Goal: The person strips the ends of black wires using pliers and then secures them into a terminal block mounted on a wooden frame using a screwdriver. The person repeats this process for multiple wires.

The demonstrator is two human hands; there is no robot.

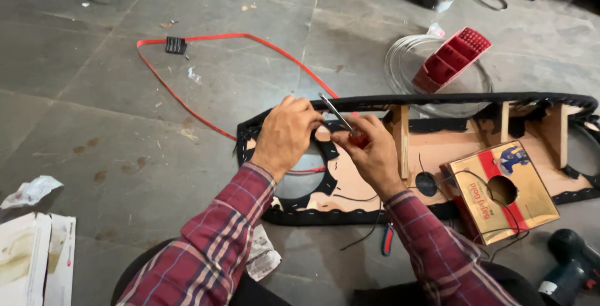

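The right hand [369, 150] is closed around the red handle of a screwdriver [340, 120], its metal shaft slanting up and away toward the left hand [287, 134]. That hand is curled with fingers pressed down at the rim of a round cutout, apparently to steady the black fabric there while the tool's tip works just beside the fingertips. Both hands rest over the near-left end of a long wooden panel [437, 146] edged in black fabric, lying flat on the floor so both can bear down on it. To the right of the right hand a gold and red cardboard box [509, 193] with a round hole sits on the panel, thin black wires crossing it. Beyond the hands lie a red strap [187, 103] and a red plastic tray [453, 59]; a dark power drill [569, 268] lies far right
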